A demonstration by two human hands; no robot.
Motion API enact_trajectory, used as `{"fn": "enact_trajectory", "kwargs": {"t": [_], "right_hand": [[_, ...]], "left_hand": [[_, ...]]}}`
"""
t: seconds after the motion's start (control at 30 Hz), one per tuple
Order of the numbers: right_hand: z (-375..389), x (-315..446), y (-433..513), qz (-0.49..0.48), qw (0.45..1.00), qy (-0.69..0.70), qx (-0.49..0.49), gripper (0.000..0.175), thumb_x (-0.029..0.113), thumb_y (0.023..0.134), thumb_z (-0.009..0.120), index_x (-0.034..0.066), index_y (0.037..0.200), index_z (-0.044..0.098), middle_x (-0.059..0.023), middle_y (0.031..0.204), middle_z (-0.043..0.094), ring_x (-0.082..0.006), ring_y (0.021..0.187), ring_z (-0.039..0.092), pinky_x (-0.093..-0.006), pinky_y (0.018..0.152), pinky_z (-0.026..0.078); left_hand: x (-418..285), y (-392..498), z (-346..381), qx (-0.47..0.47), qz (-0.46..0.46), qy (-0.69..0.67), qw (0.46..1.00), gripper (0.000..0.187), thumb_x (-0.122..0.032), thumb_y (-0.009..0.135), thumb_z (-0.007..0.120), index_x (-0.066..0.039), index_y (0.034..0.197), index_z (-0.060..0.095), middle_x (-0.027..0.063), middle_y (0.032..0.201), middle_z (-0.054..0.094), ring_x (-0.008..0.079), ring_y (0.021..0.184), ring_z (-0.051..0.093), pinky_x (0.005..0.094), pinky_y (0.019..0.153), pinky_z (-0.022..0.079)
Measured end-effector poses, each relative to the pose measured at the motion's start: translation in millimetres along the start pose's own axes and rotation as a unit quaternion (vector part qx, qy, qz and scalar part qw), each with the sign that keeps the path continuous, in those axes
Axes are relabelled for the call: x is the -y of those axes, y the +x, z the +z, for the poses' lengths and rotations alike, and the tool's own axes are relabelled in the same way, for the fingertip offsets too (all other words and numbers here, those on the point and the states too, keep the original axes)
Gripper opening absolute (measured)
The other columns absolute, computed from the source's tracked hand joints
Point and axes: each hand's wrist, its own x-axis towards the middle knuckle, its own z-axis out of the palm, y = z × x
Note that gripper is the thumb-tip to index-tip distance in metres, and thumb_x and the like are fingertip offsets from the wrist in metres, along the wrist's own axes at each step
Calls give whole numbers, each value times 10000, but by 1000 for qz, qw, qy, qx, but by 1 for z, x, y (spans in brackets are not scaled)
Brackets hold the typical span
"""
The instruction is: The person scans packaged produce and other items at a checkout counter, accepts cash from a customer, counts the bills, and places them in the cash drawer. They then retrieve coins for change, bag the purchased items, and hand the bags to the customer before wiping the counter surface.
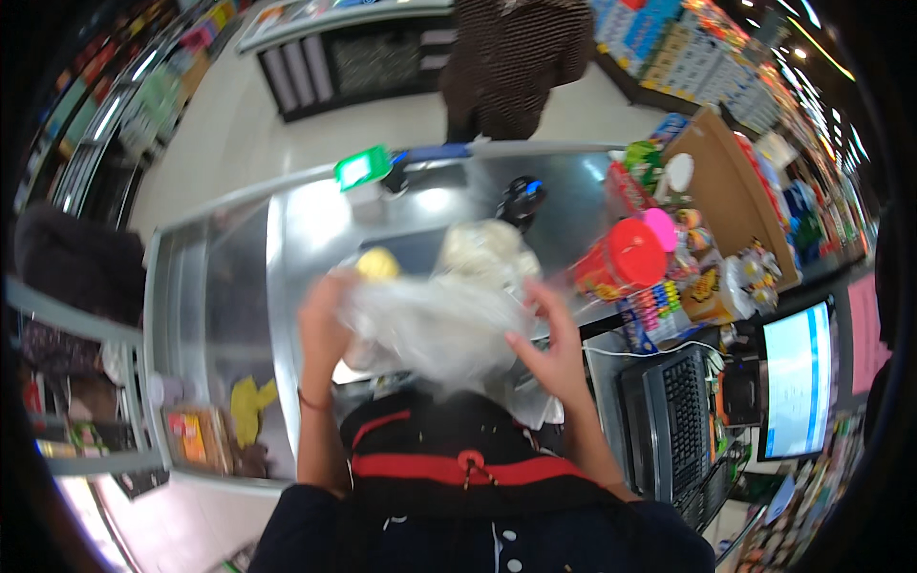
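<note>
A translucent plastic bag (444,329), blurred by motion, spreads between my two hands in front of my chest. My left hand (328,308) grips its left side. At its right edge is my right hand (555,340), thumb and fingers apart; whether it pinches the film cannot be told. Just beyond the bag, a pale filled plastic bag (483,251) rests on the metal counter (308,236). A small yellow item (378,263) shows beside my left fingers. A black scanner-like device (521,200) stands farther back.
On the right are a red-lidded tub (634,254), a cardboard box (731,186) among sweets, a black keyboard (680,422) and a lit monitor (797,379). A green-framed device (362,168) stands at the counter's far edge. Beyond the counter stands a person in dark clothing (512,64).
</note>
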Motion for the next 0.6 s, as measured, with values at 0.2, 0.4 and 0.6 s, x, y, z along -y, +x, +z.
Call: {"fn": "enact_trajectory", "kwargs": {"t": [0.2,0.4,0.6], "right_hand": [[110,-1,49,-34,984,-10,176,661,148,791,722,38,1390,467,-191,1311,510,-359,1210,511,-419,1027,411],[240,-40,57,-49,930,-214,295,689,279,828,694,45,1416,422,-237,1353,479,-418,1217,501,-465,1022,424],[279,-78,37,-32,907,-316,278,374,337,845,637,46,1078,605,-229,1070,623,-383,964,624,-495,803,488]], "left_hand": [[116,-39,-135,-216,-245,94,941,531,45,795,489,-29,1321,510,216,1141,652,311,1047,645,352,909,480],[183,-64,-160,-154,-348,136,915,624,41,800,460,-51,1415,415,236,1233,623,354,1111,629,383,931,479],[238,-63,-157,-47,-300,44,952,653,51,822,430,-77,1460,376,217,1235,623,304,1099,629,372,885,510]]}}
